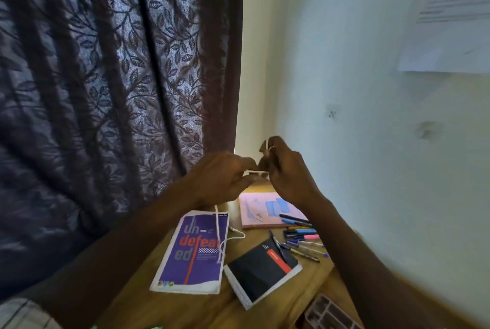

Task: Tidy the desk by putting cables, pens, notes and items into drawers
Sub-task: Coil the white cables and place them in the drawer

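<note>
Left hand (222, 177), right hand (286, 174), fingers (275, 143) tight around white cable (218, 222), above purple booklet (193, 254), black notebook (259, 273), pink pad (254, 212), pens (302, 233)

Desk (313, 283) sits in a corner: curtain (106, 89) behind-left, wall (358, 116) to the rt with a sheet (456, 23) pinned high. On the desk: printed notebk (191, 257) at left, spiral notebk (261, 275) just rt of it, pad (257, 212) behind both, pens (302, 238) betw. pad and spiral notebk, tray (328, 312) at front-rt. Cable (218, 225) lies across the printed notebk and rises to the left hand (222, 177) and right hand (286, 172), which grip it above the pad.

Wooden desk (198, 307) holds notebooks (195, 251), pens (302, 235), cable (237, 234).
</note>
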